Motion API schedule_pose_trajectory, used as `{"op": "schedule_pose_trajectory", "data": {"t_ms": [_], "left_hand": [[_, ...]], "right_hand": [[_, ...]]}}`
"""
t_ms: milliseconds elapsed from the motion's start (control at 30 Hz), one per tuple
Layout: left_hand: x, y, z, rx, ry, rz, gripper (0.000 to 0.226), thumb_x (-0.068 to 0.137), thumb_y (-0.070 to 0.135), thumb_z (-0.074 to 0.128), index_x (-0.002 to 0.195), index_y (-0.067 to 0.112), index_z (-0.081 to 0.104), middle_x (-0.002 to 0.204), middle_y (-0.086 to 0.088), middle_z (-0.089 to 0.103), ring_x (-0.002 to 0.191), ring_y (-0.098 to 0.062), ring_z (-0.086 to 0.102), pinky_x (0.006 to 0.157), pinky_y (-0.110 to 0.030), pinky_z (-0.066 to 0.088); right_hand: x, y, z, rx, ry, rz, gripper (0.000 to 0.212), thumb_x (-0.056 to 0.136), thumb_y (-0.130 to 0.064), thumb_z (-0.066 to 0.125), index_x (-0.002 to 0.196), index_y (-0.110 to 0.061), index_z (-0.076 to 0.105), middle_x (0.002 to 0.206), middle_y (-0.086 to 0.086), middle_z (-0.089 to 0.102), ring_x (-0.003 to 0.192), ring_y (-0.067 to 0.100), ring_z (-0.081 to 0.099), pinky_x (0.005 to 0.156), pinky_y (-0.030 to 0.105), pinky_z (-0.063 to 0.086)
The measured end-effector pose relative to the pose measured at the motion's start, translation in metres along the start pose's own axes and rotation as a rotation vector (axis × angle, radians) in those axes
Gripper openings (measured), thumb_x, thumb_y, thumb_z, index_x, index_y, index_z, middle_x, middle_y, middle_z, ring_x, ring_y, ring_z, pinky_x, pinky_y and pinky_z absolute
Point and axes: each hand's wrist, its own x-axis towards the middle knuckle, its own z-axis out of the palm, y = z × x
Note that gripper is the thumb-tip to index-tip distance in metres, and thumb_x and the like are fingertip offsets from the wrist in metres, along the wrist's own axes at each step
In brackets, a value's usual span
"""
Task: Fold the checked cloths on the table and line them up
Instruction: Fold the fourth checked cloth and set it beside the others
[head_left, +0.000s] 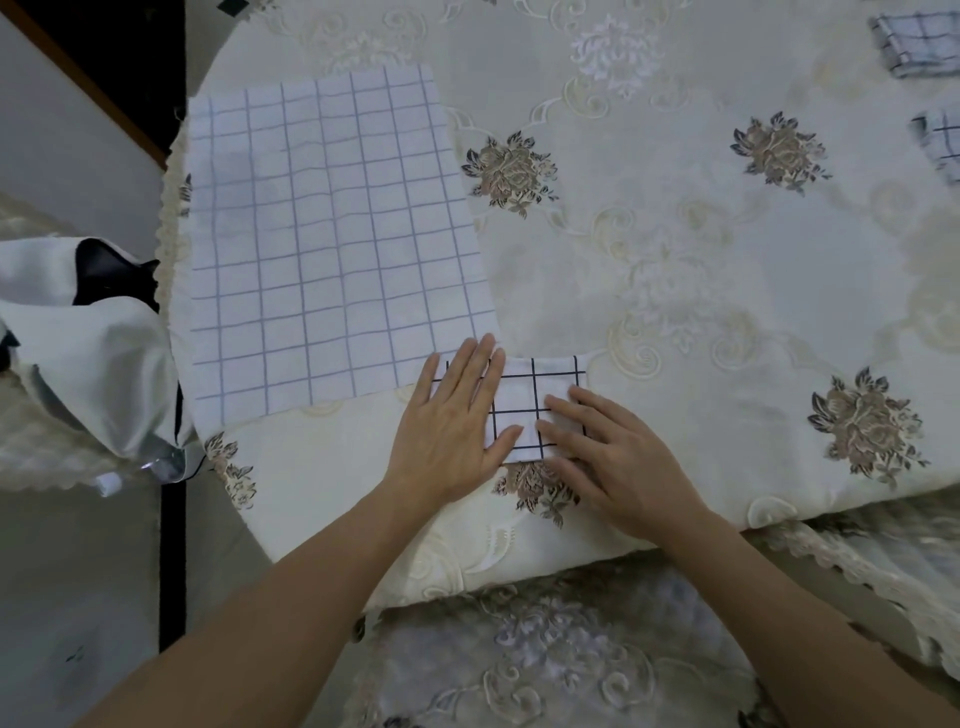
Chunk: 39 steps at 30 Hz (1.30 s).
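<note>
A small folded white cloth with dark checks (524, 400) lies near the table's front edge. My left hand (457, 421) presses flat on its left part with straight fingers. My right hand (608, 457) rests flat on its right and lower part. To the left, a large white cloth with pale blue checks (327, 239) lies spread open; its near right corner touches the folded cloth. Two folded checked cloths sit at the far right, one (909, 44) at the top and one (943, 143) below it, cut off by the frame edge.
The table wears a cream floral tablecloth (675, 234) with a lace hem hanging over the front edge. A chair draped in white and black fabric (88, 332) stands at the left of the table. Grey floor shows below left.
</note>
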Motion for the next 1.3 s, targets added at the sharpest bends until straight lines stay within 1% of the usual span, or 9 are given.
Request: {"op": "schedule_pose_trajectory", "data": {"t_ms": [167,300,367,533,667,767,933,1100,1300], "left_hand": [[0.0,0.001,0.0,-0.01,0.01,-0.014,0.074,0.1,0.056,0.011,0.158,0.011,0.005,0.166,-0.008,-0.002,0.153,-0.022,-0.005,0.123,-0.051,0.007],[-0.003,0.003,0.004,0.07,0.011,-0.025,0.064,0.099,0.044,-0.003,0.157,0.016,-0.008,0.165,-0.017,-0.004,0.152,-0.027,-0.009,0.122,-0.053,0.004],[-0.002,0.003,0.005,0.047,0.006,-0.048,0.068,0.1,0.047,0.008,0.157,0.014,-0.008,0.165,-0.015,-0.008,0.152,-0.026,-0.013,0.123,-0.051,0.003],[-0.001,0.0,0.004,-0.053,0.031,-0.123,0.079,0.096,0.049,0.03,0.158,0.009,0.003,0.166,-0.012,-0.005,0.153,-0.023,-0.01,0.123,-0.048,0.007],[-0.006,-0.001,0.004,-0.051,0.027,-0.148,0.082,0.097,0.062,0.026,0.158,0.009,0.011,0.166,-0.012,0.0,0.153,-0.023,-0.004,0.122,-0.052,0.008],[-0.003,0.002,-0.004,-0.055,0.033,-0.146,0.082,0.097,0.061,0.027,0.158,0.009,0.013,0.166,-0.013,0.003,0.153,-0.024,-0.002,0.121,-0.057,0.007],[0.009,0.016,-0.007,-0.084,0.086,0.136,0.069,0.096,0.034,0.039,0.157,0.009,0.018,0.166,-0.005,0.011,0.153,-0.017,0.003,0.122,-0.05,0.013],[0.002,0.014,0.003,-0.053,-0.004,0.075,0.068,0.101,0.044,0.026,0.159,0.013,0.007,0.167,-0.004,0.0,0.153,-0.016,-0.004,0.122,-0.047,0.012],[-0.024,0.012,0.001,-0.056,-0.022,0.026,0.07,0.103,0.056,0.02,0.159,0.016,0.007,0.167,-0.004,-0.001,0.153,-0.019,-0.006,0.124,-0.046,0.005]], "right_hand": [[0.049,-0.057,-0.006,0.144,0.218,0.099,0.049,0.104,-0.041,0.043,0.136,-0.007,0.057,0.147,0.011,0.05,0.142,0.025,0.039,0.117,0.041,0.034],[0.094,-0.092,0.017,0.316,0.112,0.198,0.063,0.103,-0.045,0.033,0.153,-0.007,0.033,0.161,0.008,0.028,0.152,0.016,0.013,0.123,0.039,0.021],[0.098,-0.086,0.03,0.347,0.055,0.277,0.067,0.102,-0.05,0.027,0.156,-0.01,0.023,0.164,0.003,0.02,0.153,0.011,0.006,0.124,0.037,0.015],[0.07,-0.049,0.037,0.037,-0.022,0.301,0.07,0.102,-0.057,0.014,0.158,-0.014,0.016,0.166,0.0,0.013,0.153,0.011,0.003,0.125,0.035,0.007],[0.053,-0.03,0.031,-0.179,-0.086,0.296,0.073,0.102,-0.058,0.01,0.158,-0.012,0.014,0.166,0.004,0.009,0.153,0.016,0.004,0.125,0.04,0.01],[0.048,-0.024,0.028,-0.195,-0.09,0.327,0.073,0.102,-0.058,0.01,0.158,-0.011,0.012,0.166,0.005,0.008,0.154,0.017,0.003,0.125,0.042,0.009],[0.048,-0.022,0.028,-0.195,-0.109,0.3,0.07,0.102,-0.052,0.003,0.158,-0.01,0.012,0.166,0.006,0.008,0.154,0.018,0.004,0.124,0.045,0.013],[0.042,-0.011,0.023,-0.248,-0.133,0.286,0.073,0.102,-0.057,0.015,0.159,-0.011,0.01,0.167,0.004,0.004,0.154,0.016,0.001,0.124,0.045,0.011],[0.035,0.001,0.015,-0.276,-0.172,0.307,0.081,0.098,-0.066,0.01,0.159,-0.013,0.0,0.167,0.002,-0.004,0.153,0.015,-0.005,0.124,0.047,0.008]]}}
